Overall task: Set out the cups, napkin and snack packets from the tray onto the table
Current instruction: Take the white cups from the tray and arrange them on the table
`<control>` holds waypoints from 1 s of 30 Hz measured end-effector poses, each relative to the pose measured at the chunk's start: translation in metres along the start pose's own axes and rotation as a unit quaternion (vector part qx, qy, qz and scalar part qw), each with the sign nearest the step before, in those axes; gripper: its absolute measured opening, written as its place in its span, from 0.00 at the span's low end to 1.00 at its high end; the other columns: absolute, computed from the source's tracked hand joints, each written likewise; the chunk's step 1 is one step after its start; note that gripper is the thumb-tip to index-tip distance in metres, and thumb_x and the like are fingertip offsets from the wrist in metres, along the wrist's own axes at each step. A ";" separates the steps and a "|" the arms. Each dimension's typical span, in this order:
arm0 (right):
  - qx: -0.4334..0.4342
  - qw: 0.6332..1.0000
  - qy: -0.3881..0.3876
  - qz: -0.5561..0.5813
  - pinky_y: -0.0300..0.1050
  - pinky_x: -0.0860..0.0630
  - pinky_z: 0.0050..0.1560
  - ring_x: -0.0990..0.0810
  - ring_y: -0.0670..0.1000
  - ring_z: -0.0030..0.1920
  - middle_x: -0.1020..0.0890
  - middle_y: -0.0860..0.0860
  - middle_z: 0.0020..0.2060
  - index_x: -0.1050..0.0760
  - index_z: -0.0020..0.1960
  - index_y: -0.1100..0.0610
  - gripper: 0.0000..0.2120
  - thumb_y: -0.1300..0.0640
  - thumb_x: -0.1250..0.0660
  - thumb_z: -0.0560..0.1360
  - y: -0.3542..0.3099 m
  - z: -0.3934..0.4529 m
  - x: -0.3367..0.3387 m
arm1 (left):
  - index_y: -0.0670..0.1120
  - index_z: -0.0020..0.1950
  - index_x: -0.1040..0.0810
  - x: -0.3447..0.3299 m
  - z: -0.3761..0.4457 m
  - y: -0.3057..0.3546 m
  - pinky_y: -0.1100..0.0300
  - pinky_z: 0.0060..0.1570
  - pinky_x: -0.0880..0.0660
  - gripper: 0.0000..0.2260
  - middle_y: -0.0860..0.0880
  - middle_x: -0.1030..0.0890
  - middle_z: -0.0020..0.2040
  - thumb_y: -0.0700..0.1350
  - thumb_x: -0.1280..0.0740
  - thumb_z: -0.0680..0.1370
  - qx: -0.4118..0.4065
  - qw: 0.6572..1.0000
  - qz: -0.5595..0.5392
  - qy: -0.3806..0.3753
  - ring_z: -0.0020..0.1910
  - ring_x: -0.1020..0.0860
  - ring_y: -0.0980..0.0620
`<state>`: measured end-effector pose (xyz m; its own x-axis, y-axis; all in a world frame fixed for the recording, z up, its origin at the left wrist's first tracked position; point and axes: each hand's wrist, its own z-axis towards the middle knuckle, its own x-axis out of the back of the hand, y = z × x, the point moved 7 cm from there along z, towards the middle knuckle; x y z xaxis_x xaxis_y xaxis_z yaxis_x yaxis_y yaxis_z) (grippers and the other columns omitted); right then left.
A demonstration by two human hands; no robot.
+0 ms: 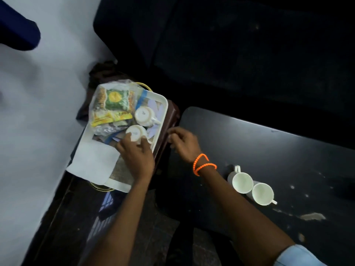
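A white tray (162, 110) rests on a brown stool, left of the dark table (269, 150). On it lie a clear bag of snack packets (113, 104), a white napkin (94, 162) and two upside-down white cups. My left hand (136, 154) grips the nearer inverted cup (135, 132). The farther inverted cup (144, 115) stands free beside the packets. My right hand (182, 143), with orange bead bracelets on the wrist, hovers by the tray's right edge, its fingers loosely curled and holding nothing. Two upright white cups (242, 182) (262, 193) stand side by side on the table.
A brown stool (173, 114) carries the tray. A dark sofa (230, 45) fills the back. A white wall (38, 112) runs along the left. Pale stains mark the table's right part. The floor below is dark tile.
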<state>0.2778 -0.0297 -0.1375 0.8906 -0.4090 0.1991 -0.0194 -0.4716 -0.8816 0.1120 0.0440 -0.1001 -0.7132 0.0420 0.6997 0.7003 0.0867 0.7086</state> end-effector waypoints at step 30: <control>-0.100 0.979 0.036 0.174 0.48 0.15 0.45 0.16 0.50 0.50 0.16 0.51 0.52 0.31 0.73 0.56 0.30 0.66 0.25 0.74 0.045 -0.037 0.103 | 0.42 0.67 0.25 -0.102 -0.061 0.036 0.56 0.62 0.22 0.19 0.42 0.15 0.60 0.31 0.30 0.78 0.201 0.851 -0.286 -0.392 0.59 0.17 0.49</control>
<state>0.3514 -0.1221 -0.1411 0.7800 -0.6226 -0.0622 -0.4104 -0.4340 -0.8020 0.2112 -0.0177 -0.1403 -0.8456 0.5163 -0.1356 0.2776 0.6423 0.7144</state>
